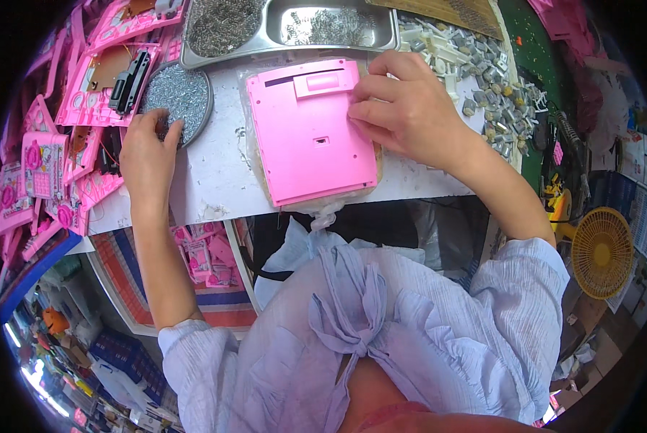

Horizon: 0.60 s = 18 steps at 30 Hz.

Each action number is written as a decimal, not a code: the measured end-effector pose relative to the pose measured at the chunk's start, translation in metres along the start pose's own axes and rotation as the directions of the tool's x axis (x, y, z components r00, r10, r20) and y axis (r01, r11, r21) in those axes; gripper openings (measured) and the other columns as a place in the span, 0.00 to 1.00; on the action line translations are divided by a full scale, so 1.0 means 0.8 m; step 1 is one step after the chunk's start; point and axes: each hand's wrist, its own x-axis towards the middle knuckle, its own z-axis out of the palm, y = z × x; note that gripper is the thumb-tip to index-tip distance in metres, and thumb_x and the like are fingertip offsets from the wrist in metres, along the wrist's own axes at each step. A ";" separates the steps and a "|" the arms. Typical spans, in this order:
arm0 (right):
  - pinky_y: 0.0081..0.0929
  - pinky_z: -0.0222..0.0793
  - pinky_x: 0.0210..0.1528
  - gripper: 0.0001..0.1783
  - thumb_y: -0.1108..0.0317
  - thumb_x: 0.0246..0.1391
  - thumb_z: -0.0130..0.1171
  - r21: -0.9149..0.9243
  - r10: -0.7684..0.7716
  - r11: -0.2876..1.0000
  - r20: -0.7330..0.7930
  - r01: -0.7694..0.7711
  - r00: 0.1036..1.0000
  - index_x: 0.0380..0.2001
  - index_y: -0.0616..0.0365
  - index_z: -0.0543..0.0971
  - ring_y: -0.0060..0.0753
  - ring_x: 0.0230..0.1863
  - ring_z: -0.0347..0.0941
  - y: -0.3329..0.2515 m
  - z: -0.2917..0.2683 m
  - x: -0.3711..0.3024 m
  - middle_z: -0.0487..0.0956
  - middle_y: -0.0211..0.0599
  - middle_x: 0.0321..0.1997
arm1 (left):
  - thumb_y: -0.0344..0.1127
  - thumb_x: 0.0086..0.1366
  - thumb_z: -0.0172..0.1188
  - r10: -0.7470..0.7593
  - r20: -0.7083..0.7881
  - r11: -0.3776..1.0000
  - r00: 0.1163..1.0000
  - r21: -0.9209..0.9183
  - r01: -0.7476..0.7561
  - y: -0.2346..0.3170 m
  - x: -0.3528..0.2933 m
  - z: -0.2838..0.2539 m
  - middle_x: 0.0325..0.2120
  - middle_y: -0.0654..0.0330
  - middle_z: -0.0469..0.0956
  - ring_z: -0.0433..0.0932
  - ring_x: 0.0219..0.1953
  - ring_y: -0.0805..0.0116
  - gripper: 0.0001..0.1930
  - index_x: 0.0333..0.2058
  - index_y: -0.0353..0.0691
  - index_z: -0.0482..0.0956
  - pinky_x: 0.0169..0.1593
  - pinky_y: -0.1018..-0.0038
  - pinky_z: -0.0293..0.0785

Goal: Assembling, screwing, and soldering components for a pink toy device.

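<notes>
A flat pink plastic case lies on a clear plastic bag in front of me, with a raised piece and a dark slot near its far end. My right hand is at the case's right edge, its fingers curled and pressed against it. At the left, my left hand reaches to the near rim of a round dish of small silver screws. Thumb and forefinger there are apart over the screws; whether a screw is between the fingertips is too small to tell.
A metal tray with springs and small metal parts stands at the back. White and grey small parts are heaped at the right. Pink toy housings pile up at the left. A yellow fan stands at the far right.
</notes>
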 end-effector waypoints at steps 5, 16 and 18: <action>0.42 0.68 0.55 0.12 0.67 0.36 0.69 -0.151 -0.086 0.984 0.092 0.099 0.992 0.29 0.52 0.83 0.40 0.49 0.72 -0.005 -0.008 0.008 0.79 0.25 0.39 | 0.38 0.64 0.66 -0.002 0.083 1.000 0.997 -0.023 0.004 0.001 0.003 0.005 0.33 0.53 0.81 0.81 0.36 0.54 0.09 0.36 0.37 0.84 0.41 0.61 0.75; 0.32 0.75 0.44 0.10 0.72 0.47 0.70 0.442 0.416 0.886 -0.624 -0.140 0.661 0.35 0.57 0.85 0.38 0.35 0.79 0.067 -0.090 0.055 0.84 0.34 0.35 | 0.36 0.66 0.65 0.032 -0.095 0.977 0.995 -0.209 -0.051 -0.015 0.003 0.014 0.32 0.51 0.82 0.82 0.34 0.55 0.09 0.36 0.35 0.85 0.40 0.65 0.76; 0.35 0.75 0.46 0.06 0.69 0.49 0.67 0.767 0.641 0.639 -0.496 -0.049 0.586 0.32 0.57 0.84 0.42 0.40 0.77 0.101 -0.072 0.088 0.82 0.36 0.36 | 0.37 0.66 0.64 0.048 -0.081 0.982 0.996 -0.178 -0.062 -0.009 0.008 0.018 0.33 0.51 0.82 0.82 0.35 0.52 0.09 0.35 0.36 0.84 0.40 0.64 0.76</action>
